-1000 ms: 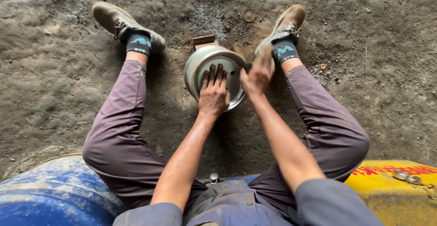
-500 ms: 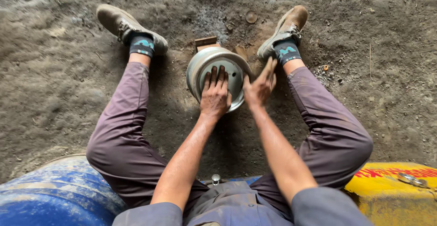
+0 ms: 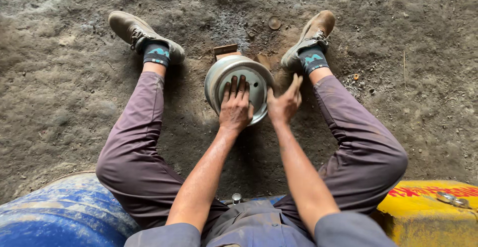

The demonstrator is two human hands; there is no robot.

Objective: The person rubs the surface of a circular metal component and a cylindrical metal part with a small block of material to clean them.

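Observation:
A round grey metal wheel rim [image 3: 221, 75] stands on its edge on the dirt floor between my outstretched legs. My left hand [image 3: 235, 106] lies flat against the rim's near face, fingers spread and pointing away from me. My right hand [image 3: 285, 102] hovers just beside the rim's right edge, fingers straight and together, holding nothing. A small metal block [image 3: 225, 51] sits behind the rim on the ground.
My two brown shoes [image 3: 142, 33] [image 3: 309, 37] rest on the dirt either side of the rim. A blue drum [image 3: 59, 212] lies at the lower left and a yellow container [image 3: 430, 212] at the lower right. A small round disc [image 3: 274, 23] lies farther out.
My right hand has come off the rim's right edge and drawn back toward me, now hovering beside it. The left hand stays pressed on the rim.

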